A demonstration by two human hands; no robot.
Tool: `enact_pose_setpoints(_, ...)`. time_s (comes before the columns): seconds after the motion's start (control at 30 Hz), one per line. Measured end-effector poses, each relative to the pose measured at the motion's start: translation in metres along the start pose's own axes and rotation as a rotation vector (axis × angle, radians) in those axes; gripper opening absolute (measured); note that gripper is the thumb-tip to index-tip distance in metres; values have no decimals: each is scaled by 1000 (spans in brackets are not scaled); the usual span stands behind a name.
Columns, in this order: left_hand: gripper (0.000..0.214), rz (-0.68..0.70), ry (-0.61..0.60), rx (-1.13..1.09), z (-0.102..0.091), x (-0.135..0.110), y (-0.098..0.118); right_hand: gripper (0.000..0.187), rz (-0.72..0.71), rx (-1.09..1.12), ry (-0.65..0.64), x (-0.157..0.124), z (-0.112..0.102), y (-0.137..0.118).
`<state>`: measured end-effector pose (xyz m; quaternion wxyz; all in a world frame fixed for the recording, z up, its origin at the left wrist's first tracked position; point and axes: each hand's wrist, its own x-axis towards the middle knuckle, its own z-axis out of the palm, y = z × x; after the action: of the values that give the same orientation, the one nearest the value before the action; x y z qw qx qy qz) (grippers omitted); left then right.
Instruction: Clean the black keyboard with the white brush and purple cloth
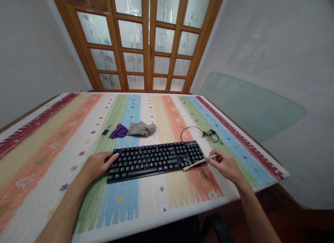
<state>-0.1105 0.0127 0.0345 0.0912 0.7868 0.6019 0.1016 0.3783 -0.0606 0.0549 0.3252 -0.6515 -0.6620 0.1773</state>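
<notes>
Head view: keyboard [153, 158] against left hand [97, 165]

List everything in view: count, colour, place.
Keyboard: one, black, centre
Thin stick: one, whitish, by keyboard's near right corner
Cable: one, black, beyond keyboard's right end
Smaller cloth: one, purple, beyond keyboard
Larger cloth: one, grey, beside purple
Small object: one, black, left of cloths
Striped cover: one, multicoloured, under keyboard
Doors: several, brown, far end
Panel: one, pale green, right
Walls: two, pale, both sides
Floor: one, reddish, lower right
Curved object: one, black, bottom edge
Left hand: one, bare, at keyboard's left end
Right hand: one, bare, holding stick
</notes>
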Motion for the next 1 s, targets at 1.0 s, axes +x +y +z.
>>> enact_pose_setpoints(1.0,57,-21,-62,10,1,1,-2,48,138,64,362,2,-72,39)
